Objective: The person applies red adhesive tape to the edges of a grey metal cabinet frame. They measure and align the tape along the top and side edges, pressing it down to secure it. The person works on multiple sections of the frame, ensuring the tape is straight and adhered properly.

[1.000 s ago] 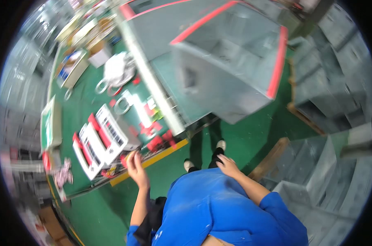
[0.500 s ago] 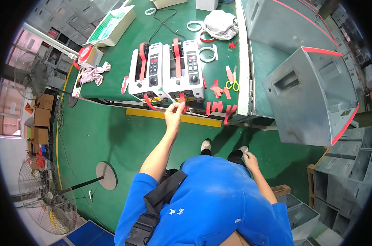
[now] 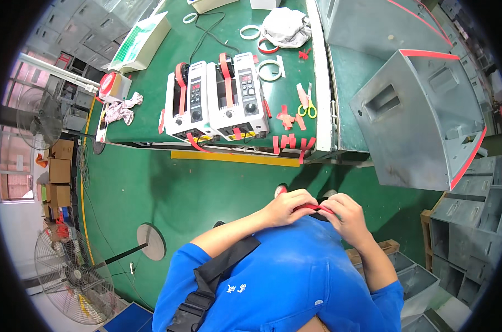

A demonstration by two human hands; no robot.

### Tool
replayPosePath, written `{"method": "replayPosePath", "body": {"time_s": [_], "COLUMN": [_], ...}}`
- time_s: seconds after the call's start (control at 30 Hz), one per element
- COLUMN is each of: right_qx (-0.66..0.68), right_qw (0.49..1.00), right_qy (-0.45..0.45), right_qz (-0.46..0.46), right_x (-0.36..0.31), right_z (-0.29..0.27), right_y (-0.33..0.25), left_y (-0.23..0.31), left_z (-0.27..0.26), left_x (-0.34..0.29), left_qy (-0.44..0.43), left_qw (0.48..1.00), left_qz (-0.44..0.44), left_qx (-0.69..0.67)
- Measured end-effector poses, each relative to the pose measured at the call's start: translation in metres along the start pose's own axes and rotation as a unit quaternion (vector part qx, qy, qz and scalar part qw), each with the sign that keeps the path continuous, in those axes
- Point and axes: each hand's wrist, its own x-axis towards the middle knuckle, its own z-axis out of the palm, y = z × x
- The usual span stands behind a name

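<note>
In front of my waist, a short strip of red tape (image 3: 307, 207) stretches between my two hands. My left hand (image 3: 286, 209) pinches one end of it and my right hand (image 3: 348, 217) the other; the fingers partly cover the strip. Beyond them, two white tape dispensers (image 3: 186, 104) stand side by side on the green table, each loaded with red tape. A longer red strip (image 3: 194, 143) hangs from the left machine's outlet, and a short end (image 3: 237, 133) shows at the right one's. Several cut red pieces (image 3: 284, 142) cling along the table's front edge.
Yellow-handled scissors (image 3: 307, 109), white tape rings (image 3: 270, 69) and a pale cloth (image 3: 286, 27) lie on the table (image 3: 145, 88). A grey metal cabinet (image 3: 411, 119) with red-taped edges stands on the right. A fan (image 3: 73, 275) is at lower left, with stacked grey boxes (image 3: 464, 221) at right.
My left hand has come back from the right dispenser's outlet to my waist, bringing red tape. My right hand has risen from my side and met it, gripping the strip.
</note>
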Motion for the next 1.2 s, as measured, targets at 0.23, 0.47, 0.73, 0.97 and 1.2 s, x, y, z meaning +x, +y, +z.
{"method": "replayPosePath", "body": {"time_s": [0.23, 0.47, 0.73, 0.97, 1.2], "right_qx": [0.052, -0.018, 0.123, 0.138, 0.191], "right_qw": [0.991, 0.979, 0.905, 0.894, 0.814], "right_qy": [0.059, 0.17, 0.318, 0.361, 0.476], "right_qz": [0.106, 0.112, 0.255, 0.225, 0.273], "right_x": [-0.025, -0.059, -0.1, -0.096, -0.074], "right_z": [-0.049, -0.13, -0.23, -0.242, -0.244], "right_y": [-0.003, 0.007, 0.029, 0.049, 0.045], "left_y": [0.012, 0.02, 0.058, 0.075, 0.06], "left_z": [0.023, 0.027, -0.049, -0.062, -0.059], "left_x": [0.038, 0.085, 0.19, 0.276, 0.325], "left_qy": [-0.079, -0.176, -0.092, -0.067, -0.001], "left_qw": [0.996, 0.984, 0.988, 0.997, 0.975], "left_qz": [0.033, 0.021, -0.017, 0.03, -0.118], "left_qx": [0.018, -0.014, 0.126, 0.018, -0.189]}}
